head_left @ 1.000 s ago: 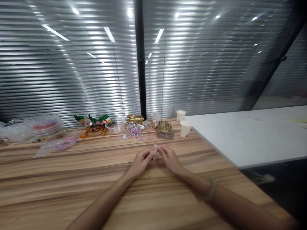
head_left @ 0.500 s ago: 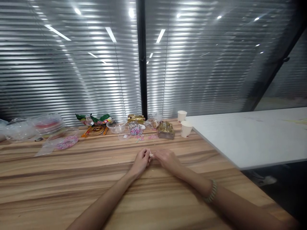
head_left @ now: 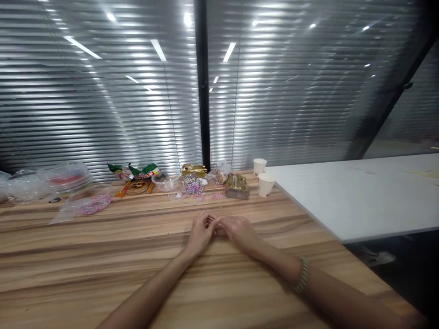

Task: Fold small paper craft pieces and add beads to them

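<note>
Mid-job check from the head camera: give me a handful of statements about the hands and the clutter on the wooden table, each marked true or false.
1. The left hand and right hand meet fingertip to fingertip low over the wooden table. True.
2. Two paper cups stand near the corner of the white table. True.
3. The right hand grips one of the paper cups. False: both cups stand untouched, far beyond the hands.
4. A beaded bracelet sits on the left wrist. False: it is on the right wrist.
5. A clear plastic bowl sits among the snack wrappers by the blinds. True.
6. What the fingers pinch is plainly a spoon. False: anything between them is hidden.
</note>
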`<state>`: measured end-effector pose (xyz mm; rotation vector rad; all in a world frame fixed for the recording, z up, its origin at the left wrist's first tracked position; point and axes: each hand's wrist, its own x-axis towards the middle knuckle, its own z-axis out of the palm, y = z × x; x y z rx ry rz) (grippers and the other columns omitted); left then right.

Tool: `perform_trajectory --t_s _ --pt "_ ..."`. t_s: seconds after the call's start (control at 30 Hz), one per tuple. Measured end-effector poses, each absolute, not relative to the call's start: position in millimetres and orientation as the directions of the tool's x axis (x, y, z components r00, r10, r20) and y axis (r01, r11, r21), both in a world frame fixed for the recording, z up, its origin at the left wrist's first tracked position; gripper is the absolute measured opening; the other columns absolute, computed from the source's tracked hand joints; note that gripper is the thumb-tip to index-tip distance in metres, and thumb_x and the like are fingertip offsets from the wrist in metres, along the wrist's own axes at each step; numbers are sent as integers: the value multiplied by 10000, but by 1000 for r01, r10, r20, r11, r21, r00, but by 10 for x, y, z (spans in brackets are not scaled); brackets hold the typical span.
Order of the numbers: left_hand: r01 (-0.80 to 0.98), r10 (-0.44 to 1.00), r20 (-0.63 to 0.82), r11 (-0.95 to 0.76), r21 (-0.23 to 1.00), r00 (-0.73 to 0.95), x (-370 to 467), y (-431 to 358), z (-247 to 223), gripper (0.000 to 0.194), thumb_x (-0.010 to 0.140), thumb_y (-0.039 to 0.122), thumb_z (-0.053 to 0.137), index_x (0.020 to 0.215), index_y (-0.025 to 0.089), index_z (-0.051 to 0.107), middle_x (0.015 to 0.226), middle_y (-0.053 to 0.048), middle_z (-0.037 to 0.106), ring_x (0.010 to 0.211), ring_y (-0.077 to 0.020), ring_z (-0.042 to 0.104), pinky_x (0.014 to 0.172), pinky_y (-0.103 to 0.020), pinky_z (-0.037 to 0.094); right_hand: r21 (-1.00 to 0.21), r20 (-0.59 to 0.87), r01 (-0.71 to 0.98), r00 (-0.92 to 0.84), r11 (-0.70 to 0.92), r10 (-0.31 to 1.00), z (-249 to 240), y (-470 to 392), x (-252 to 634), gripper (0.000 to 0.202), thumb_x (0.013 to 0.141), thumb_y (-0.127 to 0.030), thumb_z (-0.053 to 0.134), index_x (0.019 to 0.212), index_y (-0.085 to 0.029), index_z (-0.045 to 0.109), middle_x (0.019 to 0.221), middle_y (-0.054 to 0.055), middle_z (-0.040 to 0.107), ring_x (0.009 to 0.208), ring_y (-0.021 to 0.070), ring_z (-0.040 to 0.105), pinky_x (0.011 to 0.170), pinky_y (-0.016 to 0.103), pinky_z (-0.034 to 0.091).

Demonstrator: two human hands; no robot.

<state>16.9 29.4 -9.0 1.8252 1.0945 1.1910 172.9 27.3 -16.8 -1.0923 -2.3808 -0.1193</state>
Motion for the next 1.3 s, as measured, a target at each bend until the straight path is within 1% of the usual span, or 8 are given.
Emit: perform_trajectory --t_s 0.1,0.3,0.5,0.67,0.8,0.97,1.1,1.3 --pt "200 927 314 -354 913 207 165 325 -108 236 766 371 518 761 143 579 744 -36 595 634 -143 556 575 -253 456 -136 513 731 -525 669 679 -170 274 1736 248 898 -213 343 911 -157 584 826 80 652 740 176 579 644 263 383" --pt "195 935 315 -343 919 164 160 336 -94 236 729 374 572 771 148 623 823 -54 627 784 -178 582 707 -282 464 -189 532 716 -501 672 683 -159 275 1736 257 900 -231 348 920 -165 595 865 79 656 783 182 584 667 270 394" --pt "94 950 231 -256 962 211 142 370 -156 275 722 403 579 710 130 606 685 -37 625 653 -152 566 639 -261 451 -324 550 676 -435 662 713 -159 276 1753 273 893 -277 367 880 -181 622 849 84 659 771 183 584 676 268 392" --pt "9 965 192 -196 980 177 127 416 -193 302 669 428 626 696 129 587 633 -19 599 601 -131 543 597 -244 436 -486 516 652 -324 582 793 -142 285 1781 260 820 -390 479 852 -194 646 795 60 667 662 171 574 592 250 378" --pt "-69 983 146 -139 988 108 120 444 -197 344 634 451 647 715 130 554 603 -2 566 558 -112 521 564 -234 423 -687 482 501 -229 527 846 -127 317 1773 242 748 -392 560 818 -178 648 733 45 658 625 159 557 571 248 398" --pt "-5 953 194 -198 980 232 115 422 -169 296 711 423 589 749 131 554 601 9 528 567 -103 485 552 -213 390 -933 335 68 -194 354 922 -100 333 1720 283 681 -408 621 792 -150 586 727 35 625 607 141 545 528 241 430" --pt "138 906 238 -302 943 350 125 376 -106 300 771 414 515 705 129 584 635 -10 540 602 -115 470 558 -212 379 -967 248 -111 -201 229 948 -52 314 1691 367 640 -429 652 871 -155 570 694 11 603 534 110 507 508 239 423" --pt "218 890 268 -363 906 369 122 337 -56 290 784 398 493 759 137 616 732 -37 609 692 -152 520 642 -240 401 -981 185 -98 -170 170 968 -62 338 1676 372 663 -515 594 675 -144 567 527 -27 510 464 93 451 471 226 363"
